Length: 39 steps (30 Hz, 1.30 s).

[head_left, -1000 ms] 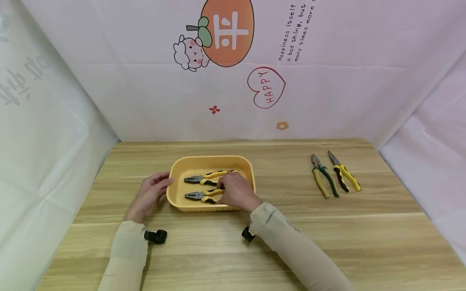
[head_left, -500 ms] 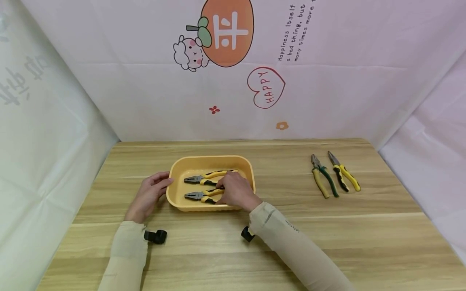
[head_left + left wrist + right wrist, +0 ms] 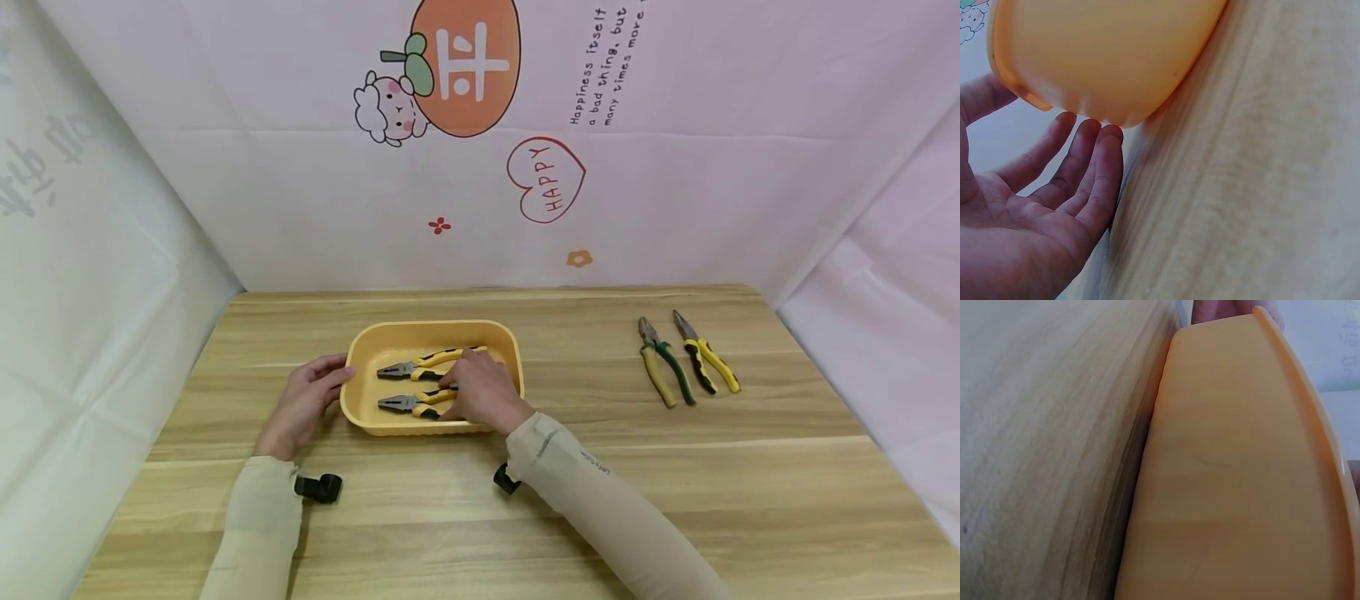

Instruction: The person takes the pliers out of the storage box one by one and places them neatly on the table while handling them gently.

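Note:
A yellow plastic box [image 3: 362, 390] stands on the wooden table, with two yellow-and-black pliers lying side by side in it, heads to the left. My right hand [image 3: 486, 392] reaches into the box and grips the handles of the nearer pliers [image 3: 400, 404]. It partly covers the farther pliers [image 3: 396, 371]. At the box's left end my left hand [image 3: 303, 402] holds the wall, thumb at the rim and fingertips against the outside [image 3: 1094, 134]. In the right wrist view the box's outer wall [image 3: 1229, 462] hides the right hand's grip.
On the table [image 3: 420, 517], to the right, lie pliers with one tan and one green handle [image 3: 667, 367] and long-nose pliers with yellow-and-black handles [image 3: 705, 354]. A printed white cloth [image 3: 337, 225] hangs behind the table, with more cloth at both sides.
The head view has shifted very slightly. Both hands keep their places at the box, and the pliers lie as before.

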Each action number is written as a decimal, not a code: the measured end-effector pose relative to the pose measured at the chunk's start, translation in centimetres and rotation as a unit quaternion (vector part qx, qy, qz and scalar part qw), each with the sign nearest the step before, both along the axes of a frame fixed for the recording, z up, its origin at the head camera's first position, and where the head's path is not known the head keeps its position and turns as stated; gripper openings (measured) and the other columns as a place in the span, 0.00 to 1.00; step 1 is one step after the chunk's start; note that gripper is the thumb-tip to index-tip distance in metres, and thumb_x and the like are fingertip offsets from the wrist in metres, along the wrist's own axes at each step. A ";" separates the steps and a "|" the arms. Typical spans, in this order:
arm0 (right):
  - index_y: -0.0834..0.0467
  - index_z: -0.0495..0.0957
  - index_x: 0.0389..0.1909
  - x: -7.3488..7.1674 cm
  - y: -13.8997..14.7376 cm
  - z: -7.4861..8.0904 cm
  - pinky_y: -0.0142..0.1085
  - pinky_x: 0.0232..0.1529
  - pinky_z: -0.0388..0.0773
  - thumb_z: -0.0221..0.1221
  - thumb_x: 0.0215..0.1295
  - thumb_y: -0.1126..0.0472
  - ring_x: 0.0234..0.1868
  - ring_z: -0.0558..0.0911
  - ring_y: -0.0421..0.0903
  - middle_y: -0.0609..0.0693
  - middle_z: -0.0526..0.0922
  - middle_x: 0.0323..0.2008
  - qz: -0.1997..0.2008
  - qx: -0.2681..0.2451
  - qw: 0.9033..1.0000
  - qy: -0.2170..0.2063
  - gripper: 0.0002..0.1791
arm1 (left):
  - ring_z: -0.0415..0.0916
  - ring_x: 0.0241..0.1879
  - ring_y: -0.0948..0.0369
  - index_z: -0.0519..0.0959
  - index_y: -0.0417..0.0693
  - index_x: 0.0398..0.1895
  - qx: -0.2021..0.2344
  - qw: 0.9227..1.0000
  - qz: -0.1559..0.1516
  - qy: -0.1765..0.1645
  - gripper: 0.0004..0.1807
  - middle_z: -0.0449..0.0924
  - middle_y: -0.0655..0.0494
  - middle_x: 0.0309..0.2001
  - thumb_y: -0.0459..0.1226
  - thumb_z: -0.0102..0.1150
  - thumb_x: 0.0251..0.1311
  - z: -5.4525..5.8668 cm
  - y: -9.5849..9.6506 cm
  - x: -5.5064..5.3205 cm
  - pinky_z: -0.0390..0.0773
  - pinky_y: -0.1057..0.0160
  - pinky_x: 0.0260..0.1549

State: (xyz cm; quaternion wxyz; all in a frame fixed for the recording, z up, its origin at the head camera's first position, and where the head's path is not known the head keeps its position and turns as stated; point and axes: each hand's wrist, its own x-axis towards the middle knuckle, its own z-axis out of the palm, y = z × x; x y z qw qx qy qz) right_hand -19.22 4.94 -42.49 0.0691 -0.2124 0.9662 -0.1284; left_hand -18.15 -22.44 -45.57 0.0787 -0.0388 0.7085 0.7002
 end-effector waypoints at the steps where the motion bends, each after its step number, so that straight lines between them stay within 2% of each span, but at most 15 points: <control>1: 0.46 0.90 0.48 -0.1 0.0 0.0 0.49 0.40 0.82 0.79 0.47 0.44 0.50 0.79 0.56 0.51 0.81 0.47 0.002 0.005 1.000 0.005 0.25 | 0.79 0.49 0.68 0.66 0.27 0.69 -0.001 1.000 -0.001 0.000 0.29 0.70 0.35 0.63 0.39 0.57 0.75 0.0 0.0 0.0 0.80 0.70 0.49; 6: 0.46 0.90 0.47 -0.2 0.0 -0.2 0.49 0.40 0.83 0.79 0.46 0.42 0.50 0.80 0.56 0.51 0.81 0.47 0.012 0.015 1.000 0.025 0.26 | 0.79 0.49 0.68 0.66 0.27 0.69 -0.001 1.000 -0.003 0.002 0.29 0.69 0.34 0.64 0.39 0.57 0.75 0.0 0.0 0.0 0.80 0.70 0.49; 15: 0.44 0.90 0.47 -0.3 -0.1 -0.4 0.50 0.45 0.81 0.78 0.46 0.38 0.50 0.80 0.54 0.49 0.81 0.49 0.018 0.029 0.999 0.037 0.27 | 0.80 0.48 0.67 0.67 0.26 0.67 0.007 1.000 0.002 0.010 0.28 0.76 0.46 0.56 0.39 0.58 0.74 -0.2 -0.2 0.0 0.82 0.70 0.47; 25: 0.45 0.91 0.43 -0.1 -0.3 -0.4 0.43 0.34 0.82 0.78 0.43 0.35 0.42 0.81 0.49 0.48 0.81 0.43 0.015 0.028 0.998 0.059 0.27 | 0.79 0.48 0.68 0.67 0.26 0.68 0.002 1.000 0.005 0.003 0.29 0.73 0.40 0.59 0.39 0.58 0.74 -0.2 -0.1 -0.1 0.81 0.70 0.48; 33: 0.47 0.92 0.42 -0.2 -0.3 -0.5 0.40 0.31 0.82 0.79 0.42 0.36 0.40 0.82 0.48 0.46 0.84 0.43 0.023 0.013 0.998 0.065 0.27 | 0.79 0.49 0.68 0.67 0.26 0.68 0.000 1.000 0.003 0.004 0.28 0.72 0.37 0.61 0.38 0.57 0.74 -0.2 -0.1 -0.1 0.81 0.70 0.49; 39: 0.47 0.91 0.43 -0.2 -0.2 -0.3 0.36 0.27 0.78 0.79 0.43 0.37 0.39 0.82 0.44 0.45 0.86 0.42 0.028 0.004 0.997 0.067 0.27 | 0.79 0.49 0.68 0.67 0.26 0.68 0.001 1.000 0.003 0.003 0.29 0.70 0.35 0.63 0.39 0.58 0.74 -0.2 -0.1 -0.2 0.80 0.70 0.49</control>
